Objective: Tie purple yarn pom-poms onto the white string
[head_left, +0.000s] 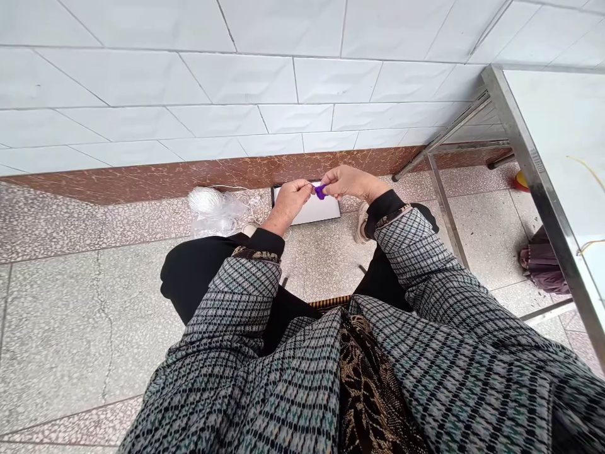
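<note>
My right hand (350, 182) pinches a small, soft-looking purple piece (320, 192), perhaps knitted or crocheted; it is too small to tell. Close on its left, my left hand (292, 200) has thumb and forefinger pressed together at the edge of the purple piece. Whether a thread or a thin tool lies between those fingertips I cannot make out. Both hands are held in front of me over a flat white panel with a dark edge (316, 212), which lies on the floor by the wall.
Left of the panel lies a ball of white yarn (207, 202) with clear plastic wrapping (215, 224) and loose strands. A white tiled wall (255, 79) rises ahead. At right stands a metal-framed table (534, 151), a thin yellow strand on its top. Dark cloth (544, 268) shows beneath.
</note>
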### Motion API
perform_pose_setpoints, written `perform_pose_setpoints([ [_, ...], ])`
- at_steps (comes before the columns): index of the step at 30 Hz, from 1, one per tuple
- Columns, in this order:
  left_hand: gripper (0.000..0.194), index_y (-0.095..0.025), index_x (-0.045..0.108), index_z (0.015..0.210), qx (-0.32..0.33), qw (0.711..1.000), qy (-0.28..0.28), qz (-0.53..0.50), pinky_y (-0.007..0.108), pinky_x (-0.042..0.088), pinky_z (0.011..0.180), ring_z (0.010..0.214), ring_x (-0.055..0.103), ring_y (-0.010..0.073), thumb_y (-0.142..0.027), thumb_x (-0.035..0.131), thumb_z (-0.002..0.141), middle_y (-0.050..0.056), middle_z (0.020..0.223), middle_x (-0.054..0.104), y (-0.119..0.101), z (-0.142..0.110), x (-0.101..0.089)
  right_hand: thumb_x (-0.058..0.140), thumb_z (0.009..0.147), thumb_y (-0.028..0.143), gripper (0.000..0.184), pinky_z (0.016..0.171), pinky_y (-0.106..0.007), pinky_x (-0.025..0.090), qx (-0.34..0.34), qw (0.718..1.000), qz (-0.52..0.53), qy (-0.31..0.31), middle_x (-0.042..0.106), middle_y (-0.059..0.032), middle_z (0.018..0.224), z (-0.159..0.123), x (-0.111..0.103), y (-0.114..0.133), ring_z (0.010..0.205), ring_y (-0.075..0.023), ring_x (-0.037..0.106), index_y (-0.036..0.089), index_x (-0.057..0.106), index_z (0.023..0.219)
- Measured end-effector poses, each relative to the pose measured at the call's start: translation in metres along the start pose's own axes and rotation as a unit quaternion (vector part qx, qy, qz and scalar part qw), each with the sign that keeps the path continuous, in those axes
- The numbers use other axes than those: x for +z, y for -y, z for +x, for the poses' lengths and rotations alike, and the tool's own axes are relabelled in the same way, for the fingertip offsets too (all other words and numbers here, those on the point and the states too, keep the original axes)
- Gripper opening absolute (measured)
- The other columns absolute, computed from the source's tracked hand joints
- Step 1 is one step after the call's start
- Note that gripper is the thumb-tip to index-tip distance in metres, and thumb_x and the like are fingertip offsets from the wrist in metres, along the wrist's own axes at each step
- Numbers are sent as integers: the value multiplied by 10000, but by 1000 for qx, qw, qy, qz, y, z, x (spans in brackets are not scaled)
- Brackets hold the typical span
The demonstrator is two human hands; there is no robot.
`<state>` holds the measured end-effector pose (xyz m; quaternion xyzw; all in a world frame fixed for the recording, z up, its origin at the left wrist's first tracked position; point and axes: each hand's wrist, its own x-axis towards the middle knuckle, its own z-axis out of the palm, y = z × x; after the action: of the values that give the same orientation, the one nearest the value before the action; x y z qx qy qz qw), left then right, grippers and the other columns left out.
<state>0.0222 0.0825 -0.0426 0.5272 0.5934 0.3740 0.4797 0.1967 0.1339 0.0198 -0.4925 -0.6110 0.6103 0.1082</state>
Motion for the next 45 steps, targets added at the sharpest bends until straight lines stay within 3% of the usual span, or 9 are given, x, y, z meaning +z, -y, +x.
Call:
perform_pose_setpoints([
  [6, 148, -206, 599, 681, 46, 998, 34, 31, 268, 294, 520, 524, 377, 132, -267, 520, 790, -38, 546, 438, -11, -9, -1, 782, 772, -65, 312, 415, -208, 365, 66, 979, -181, -64, 515, 28, 460, 6, 9, 1, 422, -88, 504, 137, 640, 581],
  [10, 150, -204, 608, 671, 54, 992, 96, 58, 271, 312, 545, 524, 392, 128, -254, 528, 788, -37, 557, 478, -13, -15, 6, 725, 869, -33, 318, 436, -172, 391, 44, 991, 23, -124, 501, 56, 476, 10, 5, 0, 419, -57, 442, 152, 582, 653],
  [14, 147, -212, 597, 647, 20, 993, 101, 66, 279, 337, 566, 542, 429, 143, -212, 535, 780, -33, 549, 497, -7, -11, 8, 708, 911, 24, 271, 457, -142, 397, 20, 982, 182, -53, 518, 62, 514, 3, -2, 1, 446, -49, 447, 156, 571, 718],
  [19, 192, -203, 593, 607, 9, 991, 67, 117, 299, 330, 596, 569, 436, 151, -185, 587, 798, -24, 552, 512, -7, -4, -1, 769, 834, 0, 249, 451, -169, 402, 44, 992, -14, 113, 543, 33, 510, -5, 0, 1, 446, -67, 464, 135, 656, 657],
  [23, 189, -198, 607, 632, 47, 988, 89, 118, 291, 350, 603, 569, 440, 148, -171, 566, 814, -29, 556, 512, -14, -10, -3, 763, 790, -57, 350, 434, -188, 396, 86, 985, -145, 42, 538, 12, 488, 1, 7, 2, 446, -80, 489, 135, 614, 538],
  [28, 167, -190, 656, 730, 50, 987, 116, 97, 277, 343, 582, 525, 439, 137, -182, 536, 845, -51, 541, 485, -17, -16, 1, 630, 923, -41, 350, 511, -164, 467, 52, 985, 90, -134, 517, 42, 514, 10, 6, 0, 463, -58, 478, 157, 546, 646],
  [32, 168, -195, 660, 703, 29, 988, 108, 103, 286, 359, 601, 541, 470, 149, -167, 553, 829, -39, 541, 507, -10, -12, 3, 653, 915, -29, 193, 528, -152, 483, 14, 975, 218, -51, 566, 58, 575, 7, 1, -3, 486, -65, 494, 153, 621, 859],
  [39, 201, -204, 605, 627, 2, 988, 67, 142, 310, 333, 608, 557, 454, 159, -155, 583, 820, -26, 549, 516, -8, -3, -6, 748, 859, -3, 155, 512, -183, 465, 12, 993, 18, 120, 632, 22, 596, -5, -2, 0, 489, -73, 525, 128, 706, 787],
  [45, 181, -194, 611, 684, 87, 979, 67, 173, 303, 374, 677, 648, 491, 165, -196, 563, 858, -19, 624, 552, -16, -11, -7, 695, 835, -85, 335, 451, -157, 420, 82, 994, -61, -27, 532, 41, 466, 6, 10, -1, 439, -61, 495, 131, 600, 597],
])
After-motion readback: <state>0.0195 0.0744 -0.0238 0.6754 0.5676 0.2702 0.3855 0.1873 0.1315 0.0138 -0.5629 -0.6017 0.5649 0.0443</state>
